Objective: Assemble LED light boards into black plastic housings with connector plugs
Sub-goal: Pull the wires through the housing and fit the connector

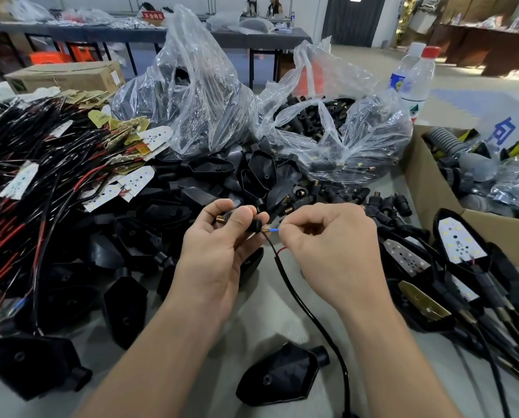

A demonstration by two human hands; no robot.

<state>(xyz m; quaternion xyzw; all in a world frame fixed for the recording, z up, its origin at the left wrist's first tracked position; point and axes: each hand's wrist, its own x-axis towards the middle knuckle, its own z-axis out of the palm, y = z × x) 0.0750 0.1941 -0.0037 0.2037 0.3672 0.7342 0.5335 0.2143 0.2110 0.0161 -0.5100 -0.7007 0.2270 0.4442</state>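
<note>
A grey work table [261,300] in a big workshop is crowded from edge to edge. At its middle the person's left hand [219,251] curls round a small black plastic connector plug with a brass end [253,226], thumb on top. The right hand [333,248] pinches a thin blue-tipped wire [273,229] just at the plug's mouth. A thick black cable [300,300] runs from there toward the near edge between the forearms, and a fine red wire [282,250] branches off it.

Behind the hands lies a heap of empty black plastic housings [191,188]. To the left is a tangle of white LED boards on black and red leads [56,164]. Two clear plastic bags stand beyond, one of housings [198,95], one of plugs [342,137] (loose plugs spill out beside it). At right are a brown cardboard box [430,188], two clear water bottles [415,76] and a housing with its white board fitted [460,239]. One single empty housing [282,375] lies nearest, under the cable.
</note>
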